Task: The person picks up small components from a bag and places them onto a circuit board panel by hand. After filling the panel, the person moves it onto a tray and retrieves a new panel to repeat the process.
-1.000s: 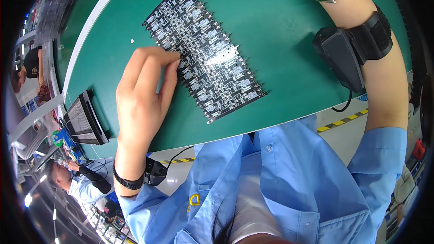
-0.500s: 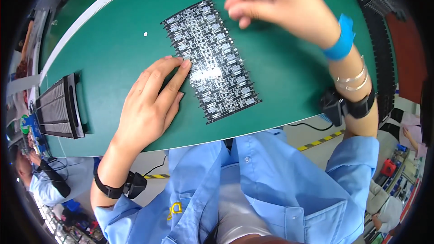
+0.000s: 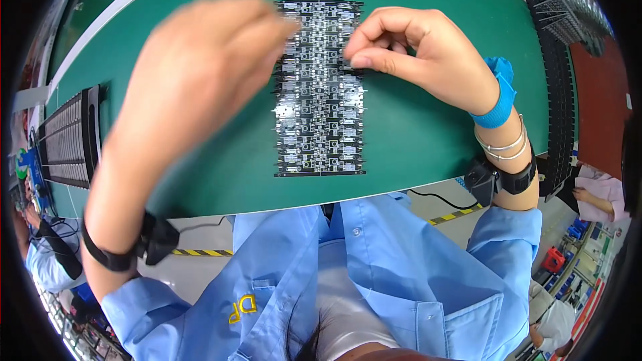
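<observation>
Green bench (image 3: 414,140): circuit panel (image 3: 319,93) btwn hands, right hand (image 3: 418,53) pinching its edge, left hand (image 3: 200,73) open (blurred).

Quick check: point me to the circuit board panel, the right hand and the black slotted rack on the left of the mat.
circuit board panel (image 3: 319,113): head view, centre of the black panel.
right hand (image 3: 428,53): head view, back of the hand, fingertips pinched at the panel's right edge.
black slotted rack (image 3: 70,135): head view, middle of its ribbed top.

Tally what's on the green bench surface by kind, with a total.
Circuit board panel: 1
Black component trays, one at left and one at right: 2
Hands on the panel, left hand and right hand: 2
Total: 5
</observation>
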